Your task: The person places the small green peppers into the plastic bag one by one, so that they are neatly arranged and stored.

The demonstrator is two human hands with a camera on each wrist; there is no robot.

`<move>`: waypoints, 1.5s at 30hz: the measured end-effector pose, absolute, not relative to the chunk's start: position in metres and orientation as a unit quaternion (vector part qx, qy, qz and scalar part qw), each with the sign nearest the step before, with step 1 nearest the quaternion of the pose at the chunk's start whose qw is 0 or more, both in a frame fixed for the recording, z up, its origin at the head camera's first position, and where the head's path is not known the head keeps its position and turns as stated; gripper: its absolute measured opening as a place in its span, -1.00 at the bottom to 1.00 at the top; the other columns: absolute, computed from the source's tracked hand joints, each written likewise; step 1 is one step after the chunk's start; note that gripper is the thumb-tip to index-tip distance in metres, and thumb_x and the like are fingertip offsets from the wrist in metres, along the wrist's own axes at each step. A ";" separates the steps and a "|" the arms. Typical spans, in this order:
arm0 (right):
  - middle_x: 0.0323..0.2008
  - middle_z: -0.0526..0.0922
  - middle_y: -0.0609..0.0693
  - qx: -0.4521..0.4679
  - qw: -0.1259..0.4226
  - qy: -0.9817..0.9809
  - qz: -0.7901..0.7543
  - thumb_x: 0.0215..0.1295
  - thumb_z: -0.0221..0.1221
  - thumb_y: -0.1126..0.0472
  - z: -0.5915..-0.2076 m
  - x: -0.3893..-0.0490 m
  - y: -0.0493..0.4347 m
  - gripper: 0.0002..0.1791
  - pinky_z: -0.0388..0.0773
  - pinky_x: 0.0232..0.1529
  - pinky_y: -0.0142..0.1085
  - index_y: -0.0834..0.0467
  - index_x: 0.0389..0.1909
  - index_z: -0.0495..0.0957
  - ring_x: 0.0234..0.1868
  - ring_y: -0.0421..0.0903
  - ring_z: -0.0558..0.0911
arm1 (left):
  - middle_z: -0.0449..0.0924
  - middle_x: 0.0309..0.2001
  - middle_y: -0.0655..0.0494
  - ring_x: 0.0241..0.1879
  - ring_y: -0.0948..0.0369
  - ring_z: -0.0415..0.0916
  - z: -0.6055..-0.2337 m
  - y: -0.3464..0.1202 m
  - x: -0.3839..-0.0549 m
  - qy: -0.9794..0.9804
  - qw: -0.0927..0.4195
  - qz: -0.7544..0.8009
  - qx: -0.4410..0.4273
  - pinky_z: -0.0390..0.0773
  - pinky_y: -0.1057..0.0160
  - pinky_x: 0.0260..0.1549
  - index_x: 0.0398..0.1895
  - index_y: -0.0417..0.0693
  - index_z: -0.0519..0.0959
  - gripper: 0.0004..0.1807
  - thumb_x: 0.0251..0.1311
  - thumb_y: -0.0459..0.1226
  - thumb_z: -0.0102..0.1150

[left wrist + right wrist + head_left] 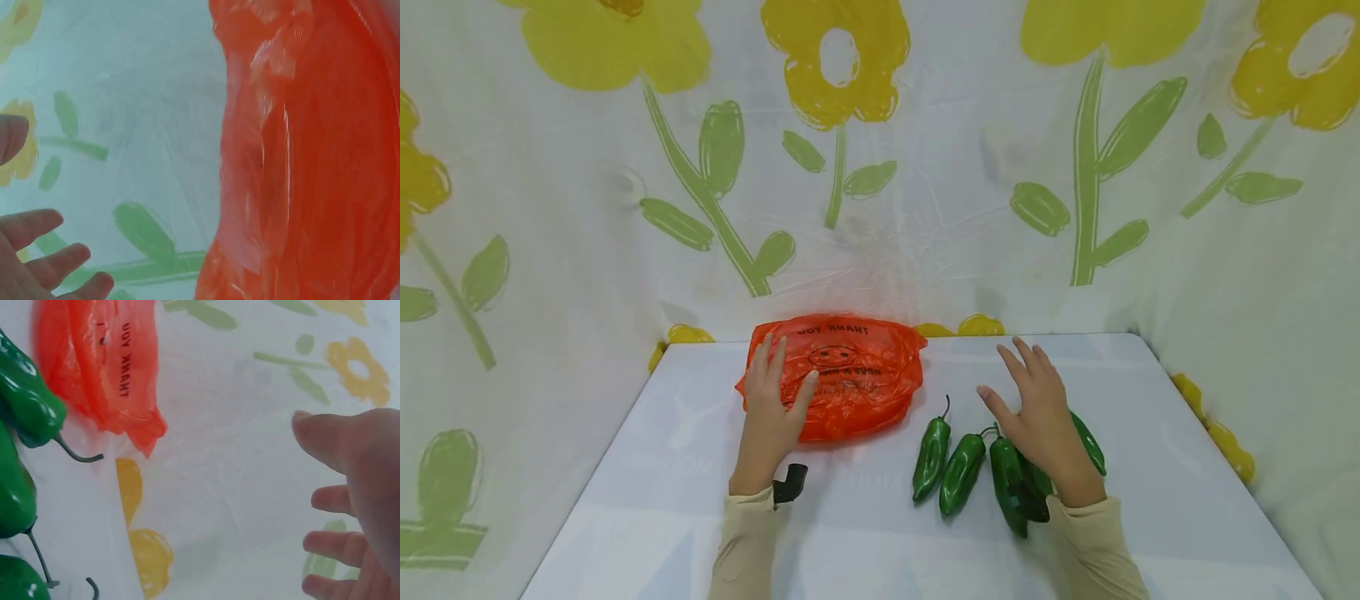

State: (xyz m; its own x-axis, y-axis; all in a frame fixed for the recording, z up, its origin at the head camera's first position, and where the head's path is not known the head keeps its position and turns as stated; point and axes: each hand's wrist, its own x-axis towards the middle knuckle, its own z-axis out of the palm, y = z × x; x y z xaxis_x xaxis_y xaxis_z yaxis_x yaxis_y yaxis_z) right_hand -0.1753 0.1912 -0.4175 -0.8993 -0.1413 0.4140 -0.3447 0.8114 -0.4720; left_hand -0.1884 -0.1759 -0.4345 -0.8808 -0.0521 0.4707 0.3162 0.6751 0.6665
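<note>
An orange-red plastic bag [857, 400] with dark print lies puffed up toward the back of the white table. My left hand [769, 412] is raised with fingers spread, overlapping the bag's left part in the head view; its fingertips [75, 253] hold nothing in the left wrist view. Several shiny green peppers [962, 473] with thin curved stems lie to the right of the bag. Over the rightmost ones hovers my right hand [1037, 408], fingers apart and nothing in it, hiding part of them. The right wrist view shows the stem ends of some peppers [31, 400] beside the bag.
The white table [647, 467] ends at the back against a hanging white curtain [925, 183] printed with yellow flowers and green leaves, which also runs along both sides. A dark wrist camera mount [791, 483] shows at my left cuff.
</note>
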 end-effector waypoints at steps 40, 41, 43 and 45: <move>0.30 0.54 0.38 0.015 0.232 -0.899 0.372 0.47 0.23 0.12 -0.403 -0.164 0.239 -0.50 0.51 0.17 0.36 0.32 0.30 0.51 0.29 0.37 0.52 | -0.18 0.70 -0.17 0.62 -0.26 -0.05 -0.469 -0.236 -0.202 -0.797 0.007 -0.560 0.229 0.24 -0.22 0.51 0.70 -0.03 -0.20 -0.13 0.55 0.06 -0.07; 0.30 0.54 0.39 0.007 0.228 -0.900 0.372 0.48 0.22 0.11 -0.404 -0.165 0.242 -0.49 0.52 0.16 0.35 0.32 0.31 0.51 0.27 0.37 0.53 | -0.19 0.70 -0.17 0.62 -0.26 -0.04 -0.470 -0.237 -0.202 -0.796 0.004 -0.561 0.229 0.23 -0.21 0.51 0.70 -0.04 -0.21 -0.13 0.56 0.06 -0.08; 0.31 0.54 0.38 -0.009 0.219 -0.901 0.374 0.50 0.19 0.08 -0.407 -0.165 0.247 -0.48 0.52 0.14 0.33 0.32 0.32 0.50 0.24 0.38 0.55 | -0.19 0.70 -0.20 0.61 -0.26 -0.02 -0.472 -0.239 -0.202 -0.794 0.000 -0.563 0.228 0.22 -0.20 0.52 0.70 -0.04 -0.22 -0.14 0.57 0.07 -0.11; 0.31 0.53 0.39 -0.022 0.207 -0.904 0.373 0.52 0.17 0.06 -0.409 -0.166 0.251 -0.46 0.53 0.15 0.33 0.33 0.34 0.47 0.23 0.38 0.56 | -0.18 0.69 -0.22 0.61 -0.25 0.00 -0.473 -0.240 -0.202 -0.794 -0.004 -0.564 0.224 0.21 -0.20 0.53 0.70 -0.04 -0.22 -0.16 0.58 0.05 -0.15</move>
State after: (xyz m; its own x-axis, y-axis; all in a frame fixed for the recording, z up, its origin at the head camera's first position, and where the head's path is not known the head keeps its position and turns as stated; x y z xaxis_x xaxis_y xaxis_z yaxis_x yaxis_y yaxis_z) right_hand -0.1665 0.2514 -0.4088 -0.9130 0.1944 0.3585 -0.1149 0.7208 -0.6836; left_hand -0.2024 -0.2404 -0.4726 -0.8992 -0.3521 -0.2597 -0.3611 0.2622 0.8949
